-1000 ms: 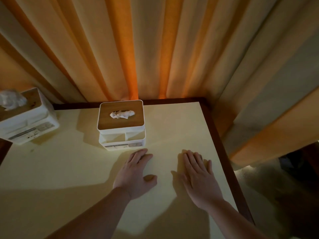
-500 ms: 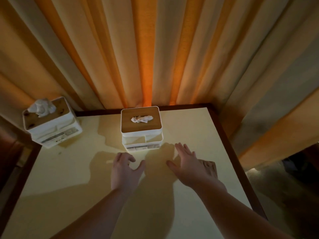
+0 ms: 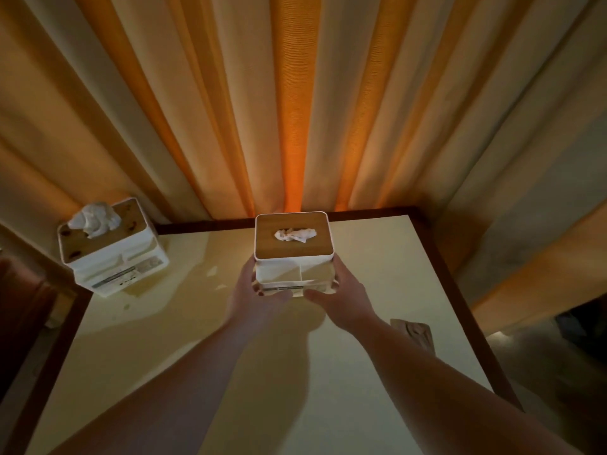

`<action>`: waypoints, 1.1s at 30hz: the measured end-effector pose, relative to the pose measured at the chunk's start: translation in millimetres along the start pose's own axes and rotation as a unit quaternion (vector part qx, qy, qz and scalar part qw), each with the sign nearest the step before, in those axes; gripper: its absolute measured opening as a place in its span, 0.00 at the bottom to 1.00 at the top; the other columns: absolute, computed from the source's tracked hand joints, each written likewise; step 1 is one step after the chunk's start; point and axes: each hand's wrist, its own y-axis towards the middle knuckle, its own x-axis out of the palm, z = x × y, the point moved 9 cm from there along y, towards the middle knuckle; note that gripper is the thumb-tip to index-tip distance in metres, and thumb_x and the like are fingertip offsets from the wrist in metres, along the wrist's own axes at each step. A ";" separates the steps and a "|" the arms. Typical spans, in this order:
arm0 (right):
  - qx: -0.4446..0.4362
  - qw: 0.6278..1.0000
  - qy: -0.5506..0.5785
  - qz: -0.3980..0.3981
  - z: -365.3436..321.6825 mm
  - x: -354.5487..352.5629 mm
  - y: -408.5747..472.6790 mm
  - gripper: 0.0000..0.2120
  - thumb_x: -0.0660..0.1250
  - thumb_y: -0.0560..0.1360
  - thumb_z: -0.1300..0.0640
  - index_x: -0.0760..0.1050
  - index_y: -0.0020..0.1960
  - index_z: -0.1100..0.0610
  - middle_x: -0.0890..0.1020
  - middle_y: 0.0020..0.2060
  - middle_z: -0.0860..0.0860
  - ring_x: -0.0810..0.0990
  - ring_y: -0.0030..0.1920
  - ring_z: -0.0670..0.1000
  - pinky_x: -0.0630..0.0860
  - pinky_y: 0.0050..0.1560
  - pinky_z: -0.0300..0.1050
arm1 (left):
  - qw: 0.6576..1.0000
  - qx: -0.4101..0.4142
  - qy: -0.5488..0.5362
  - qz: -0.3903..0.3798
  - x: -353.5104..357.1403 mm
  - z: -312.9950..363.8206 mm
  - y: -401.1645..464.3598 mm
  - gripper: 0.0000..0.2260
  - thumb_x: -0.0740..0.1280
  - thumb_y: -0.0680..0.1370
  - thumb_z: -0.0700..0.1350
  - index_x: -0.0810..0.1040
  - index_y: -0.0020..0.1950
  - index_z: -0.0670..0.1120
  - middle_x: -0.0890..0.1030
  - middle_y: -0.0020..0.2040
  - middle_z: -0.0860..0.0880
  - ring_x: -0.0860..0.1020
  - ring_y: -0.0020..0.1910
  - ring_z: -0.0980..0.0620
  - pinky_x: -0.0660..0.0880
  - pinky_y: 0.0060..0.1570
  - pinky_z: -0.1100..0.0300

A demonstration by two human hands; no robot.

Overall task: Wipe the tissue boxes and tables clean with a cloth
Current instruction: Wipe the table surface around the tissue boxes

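Leftmost, a white plastic tissue box with a wooden lid [image 3: 111,251] sits at the far-left corner of the cream table with dark brown edging [image 3: 377,372], a crumpled white tissue [image 3: 95,220] sticking up from its lid; small dark spots show on that lid. Faint smudgy patches on the table surface just right of it.

Centre: a second white tissue box with a wood-grain top [image 3: 294,254], tissue tuft [image 3: 295,235] poking out of the slot, front face showing open compartments and a label strip (text too small to read). It stands near the table's far edge, between both hands.

Left hand [image 3: 254,295] grips the box's lower left side, thumb across the front bottom edge, fingers wrapped round the left wall and mostly hidden. Right hand [image 3: 341,298] holds the lower right side likewise, thumb on the front edge, fingers curled behind the right wall. Whether the box is lifted or resting on the table, cannot tell.

Right of the right forearm, a folded brownish cloth [image 3: 414,333] lies flat on the table near the right edge, apart from both hands.

Behind everything, pleated orange-beige curtains [image 3: 295,110] hang down to the table's far edge.
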 end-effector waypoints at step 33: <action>0.138 0.983 0.030 0.114 128.6 -195.6 4.2 0.51 0.79 0.72 0.45 0.50 0.85 0.40 0.70 0.74 0.35 0.72 0.74 0.42 0.73 0.71 0.47 | 0.979 0.026 0.138 -0.148 227.9 83.6 48.2 0.53 0.84 0.66 0.49 0.56 0.83 0.53 0.71 0.75 0.51 0.72 0.72 0.49 0.72 0.69 0.48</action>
